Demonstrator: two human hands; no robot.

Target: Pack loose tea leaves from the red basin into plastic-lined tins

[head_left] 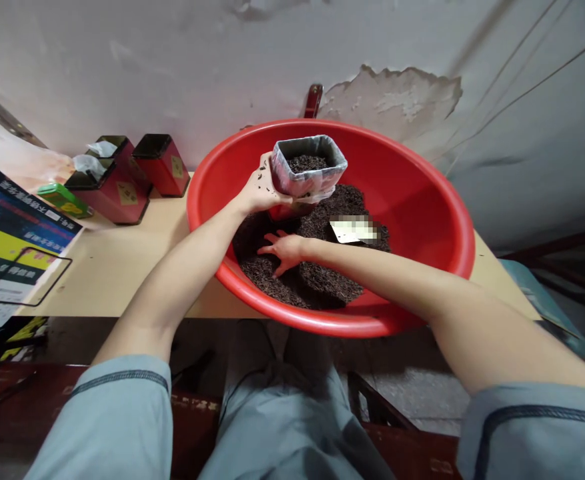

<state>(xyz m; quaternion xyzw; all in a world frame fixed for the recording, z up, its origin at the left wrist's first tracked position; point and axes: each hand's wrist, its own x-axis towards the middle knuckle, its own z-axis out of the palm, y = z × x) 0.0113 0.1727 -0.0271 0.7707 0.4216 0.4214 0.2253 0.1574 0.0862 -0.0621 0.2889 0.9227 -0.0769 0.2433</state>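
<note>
Though lined, tin (308,172) of tea (306,162) in basin (422,193).

Three red tins (137,175), green box (65,200), printed carton (7,247), wooden table (117,267), peeling wall (397,93)

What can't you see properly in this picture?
- Head view: the card on the tea is blurred over; its print is unreadable.
- The tin under the foil liner is hidden by the left hand.
- The red handle is mostly behind the basin rim.
</note>
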